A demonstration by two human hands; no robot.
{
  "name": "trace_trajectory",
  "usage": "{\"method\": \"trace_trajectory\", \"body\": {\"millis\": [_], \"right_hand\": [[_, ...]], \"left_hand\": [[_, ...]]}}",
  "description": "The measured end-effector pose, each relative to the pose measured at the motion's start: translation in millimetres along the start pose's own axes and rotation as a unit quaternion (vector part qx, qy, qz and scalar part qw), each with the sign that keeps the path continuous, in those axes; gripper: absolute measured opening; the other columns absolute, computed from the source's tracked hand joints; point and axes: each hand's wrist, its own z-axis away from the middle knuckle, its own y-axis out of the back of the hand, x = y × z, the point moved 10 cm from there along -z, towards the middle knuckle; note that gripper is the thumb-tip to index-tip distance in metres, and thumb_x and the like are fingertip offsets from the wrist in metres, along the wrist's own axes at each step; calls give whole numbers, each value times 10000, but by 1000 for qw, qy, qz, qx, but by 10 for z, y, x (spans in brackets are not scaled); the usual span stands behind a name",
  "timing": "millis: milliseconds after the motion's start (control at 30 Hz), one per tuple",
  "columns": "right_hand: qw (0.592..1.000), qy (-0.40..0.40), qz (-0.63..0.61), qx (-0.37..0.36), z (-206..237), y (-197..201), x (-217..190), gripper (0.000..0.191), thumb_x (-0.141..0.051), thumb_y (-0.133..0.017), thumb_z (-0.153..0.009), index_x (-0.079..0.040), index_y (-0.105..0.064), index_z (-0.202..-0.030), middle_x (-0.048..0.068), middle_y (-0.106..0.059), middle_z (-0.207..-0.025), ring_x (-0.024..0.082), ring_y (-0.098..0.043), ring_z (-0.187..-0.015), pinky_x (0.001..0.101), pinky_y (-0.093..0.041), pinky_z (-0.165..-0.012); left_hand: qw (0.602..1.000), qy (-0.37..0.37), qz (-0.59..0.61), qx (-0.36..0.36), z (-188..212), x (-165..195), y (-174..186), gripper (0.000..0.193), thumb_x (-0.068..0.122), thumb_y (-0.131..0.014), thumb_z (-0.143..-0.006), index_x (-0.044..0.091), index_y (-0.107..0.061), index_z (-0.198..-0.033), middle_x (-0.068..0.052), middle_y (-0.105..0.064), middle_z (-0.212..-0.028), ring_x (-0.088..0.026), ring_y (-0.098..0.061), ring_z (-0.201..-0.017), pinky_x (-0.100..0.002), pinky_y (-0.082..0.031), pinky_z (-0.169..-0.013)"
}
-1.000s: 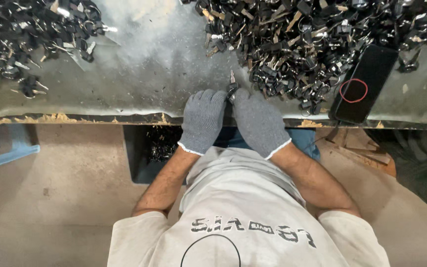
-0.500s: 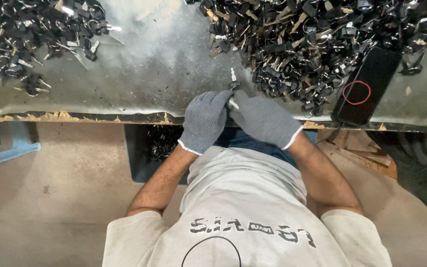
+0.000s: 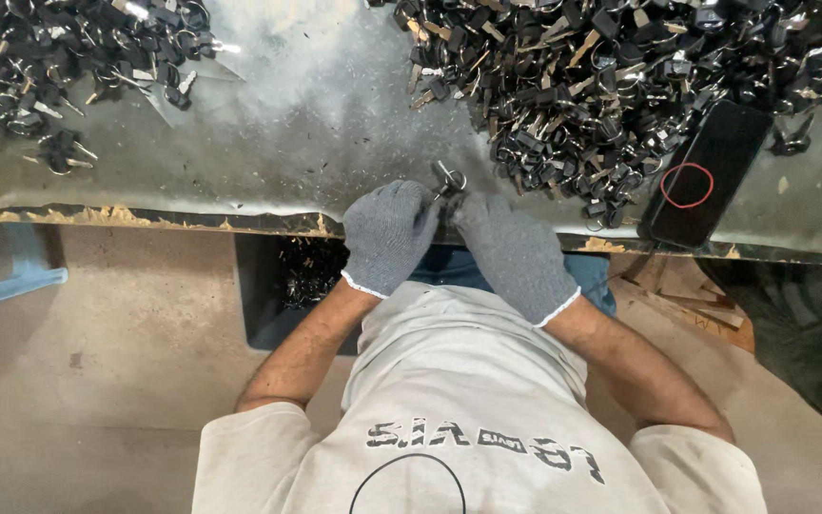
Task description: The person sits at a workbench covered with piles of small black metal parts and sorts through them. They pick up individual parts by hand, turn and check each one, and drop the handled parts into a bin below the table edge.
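Head view, looking straight down on the person. Both hands in grey knit gloves meet at the near edge of the worktop (image 3: pixel 268 152), a worn metal sheet w/ a ragged front lip. Left hand (image 3: pixel 389 236) and right hand (image 3: pixel 511 252) touch at the fingertips; between them a small key ring (image 3: pixel 449 178) w/ a metal key sticks up just past the gloves. Left fingers curl in and pinch the ring's near side; right fingers close on it too, from the other side, though the exact pinch is hidden by the glove backs.

Big pile of dark keys (image 3: pixel 611 76) covers the top right of the worktop, its near edge just beyond the ring. Smaller pile (image 3: pixel 59 67) sits top left, well apart. A black phone (image 3: pixel 706 176) lies tilted at the right, touching the big pile's edge, w/ a red ring on its screen.

Under the worktop edge, a dark bin (image 3: pixel 287 286) holds more dark bits, just beside the left wrist. Blue crate (image 3: pixel 11 276) at far left on the floor. Person wears a pale tee (image 3: pixel 468 400).
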Motion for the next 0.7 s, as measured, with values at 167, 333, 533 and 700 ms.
{"method": "trace_trajectory", "body": {"millis": [167,333,533,700], "right_hand": [[994,-22,-105,16,-61,4,1,215,-252,-609,-1054,-39,-578,-1071,153,-656,-793,322,-684,-586,434,-537,-476],[969,-2,-227,101,-104,223,70,289,-247,-635,-947,2,-548,-1064,218,-669,-934,371,-695,-675,452,-555,-530],[983,-37,-181,-14,-127,39,114,244,-209,-591,-1057,-3,-565,-1185,214,-675,-922,350,-714,-735,449,-574,-576],[977,-34,-190,89,-139,201,173,488,-289,-652,-945,61,-562,-1272,357,-642,-1141,405,-713,-711,440,-590,-513]], "left_hand": [[1000,-12,-2,-17,64,39,-105,167,156,-759,-843,97,-604,-821,-113,-605,-760,-348,-634,-708,-468,-495,-643],[999,-32,3,0,71,78,-57,159,149,-752,-878,92,-607,-848,-115,-608,-782,-345,-639,-721,-457,-504,-647],[999,-12,16,34,-35,16,114,149,147,-778,-878,111,-633,-882,-90,-645,-827,-298,-664,-753,-423,-512,-651],[973,64,-22,219,-169,-227,609,185,73,-764,-859,77,-664,-1015,-106,-658,-947,-303,-648,-896,-440,-520,-810]]}}
